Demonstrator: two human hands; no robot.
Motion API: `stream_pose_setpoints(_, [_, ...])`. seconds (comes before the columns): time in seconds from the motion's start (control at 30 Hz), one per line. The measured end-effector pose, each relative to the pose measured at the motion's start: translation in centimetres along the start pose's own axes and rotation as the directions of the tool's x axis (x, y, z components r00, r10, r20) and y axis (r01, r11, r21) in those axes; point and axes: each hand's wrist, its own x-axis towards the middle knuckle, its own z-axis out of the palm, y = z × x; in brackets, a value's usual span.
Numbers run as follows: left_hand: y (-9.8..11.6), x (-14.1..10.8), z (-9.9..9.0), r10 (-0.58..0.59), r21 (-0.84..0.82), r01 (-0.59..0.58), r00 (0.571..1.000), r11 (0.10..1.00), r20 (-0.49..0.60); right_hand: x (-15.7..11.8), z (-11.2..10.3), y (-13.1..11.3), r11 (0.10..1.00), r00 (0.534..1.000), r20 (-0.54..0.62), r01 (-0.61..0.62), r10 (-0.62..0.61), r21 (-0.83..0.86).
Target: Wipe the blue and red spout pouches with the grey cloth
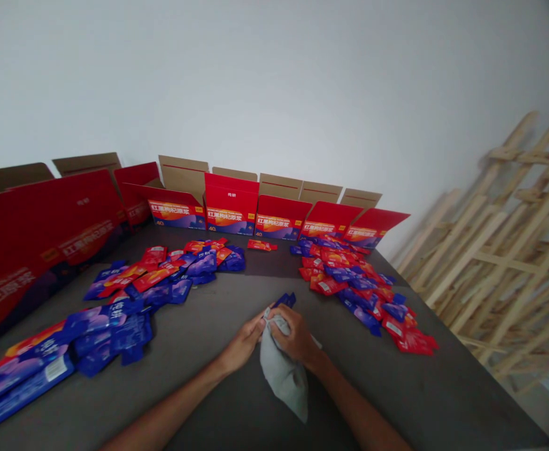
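Observation:
My two hands meet over the near middle of the table. My right hand point(297, 335) is closed around a pale grey cloth point(281, 376), whose loose end hangs down toward the table's near side. Out beyond my right fingers sticks the end of a blue sachet point(285, 301); the rest of it is hidden by the cloth and fingers. My left hand point(248, 338) pinches at the near end of the sachet, its fingertips against the cloth. The exact grip there is partly covered.
Blue and red sachets lie in a left pile point(161, 275) and a right pile point(354, 279). One red sachet point(261, 245) lies apart near the back. Open red cartons point(231, 210) line the wall; a large red box point(44, 244) stands left. Wooden frames point(504, 257) lean beyond the right edge.

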Motion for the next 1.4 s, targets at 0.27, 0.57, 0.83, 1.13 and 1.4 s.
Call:
stream_pose_setpoints(0.27, [0.7,-0.3,0.2,-0.054,0.098,0.047,0.997,0.994,0.063,0.5,-2.0,2.3,0.985,0.965,-0.239,-0.138,0.111,-0.101])
stream_pose_setpoints(0.57, [1.0,-0.3,0.4,-0.049,0.007,0.048,0.998,0.999,0.048,0.4,-2.2,2.1,0.989,0.976,-0.191,-0.119,0.101,-0.088])
stream_pose_setpoints(0.83, [0.2,0.0,-0.2,-0.040,-0.116,0.032,0.997,0.993,-0.062,-0.2,0.0,-0.2,0.998,0.999,0.034,0.023,-0.021,-0.067])
stream_pose_setpoints(1.13, [0.4,0.0,-0.1,-0.034,-0.101,0.032,0.999,0.994,-0.023,0.6,-2.3,2.2,0.978,0.948,-0.282,-0.182,0.148,-0.098])
stream_pose_setpoints(1.4, [0.9,0.0,0.2,-0.015,-0.160,0.009,0.999,0.987,-0.039,0.4,-2.1,1.9,0.989,0.982,-0.155,-0.121,0.107,-0.084])
